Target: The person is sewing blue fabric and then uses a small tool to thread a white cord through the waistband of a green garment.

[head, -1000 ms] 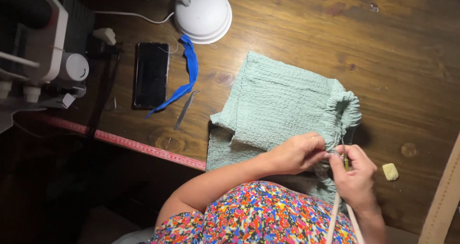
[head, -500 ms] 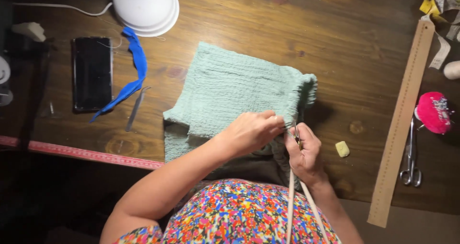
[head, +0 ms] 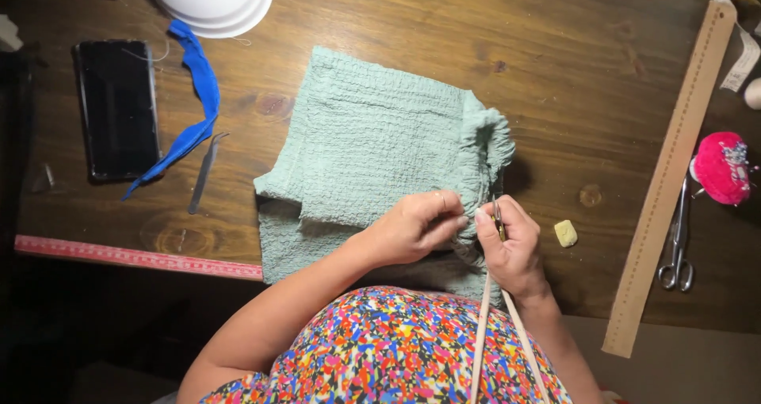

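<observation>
A folded pale green crinkled cloth [head: 372, 142] lies on the wooden table [head: 555, 63], its right edge gathered into ruffles. My left hand [head: 412, 229] pinches the gathered edge of the cloth near its lower right. My right hand [head: 511, 249] grips a small metal pin-like tool [head: 497, 214] with a pale elastic strip [head: 483, 333] trailing from it down over my lap. The two hands almost touch at the cloth's edge.
A black phone [head: 119, 107], blue ribbon [head: 194, 111] and metal tweezers [head: 206, 170] lie at left. A white lamp [head: 214, 0] stands at the top. A long wooden ruler [head: 670, 174], scissors [head: 678, 241], pink pincushion [head: 721, 166] and chalk piece [head: 565, 233] are at right. A red measuring tape [head: 135, 257] runs along the table's front edge.
The view has shifted right, bringing the ruler, scissors and pincushion into sight. Both hands stay at the cloth's gathered edge, working the tool along it.
</observation>
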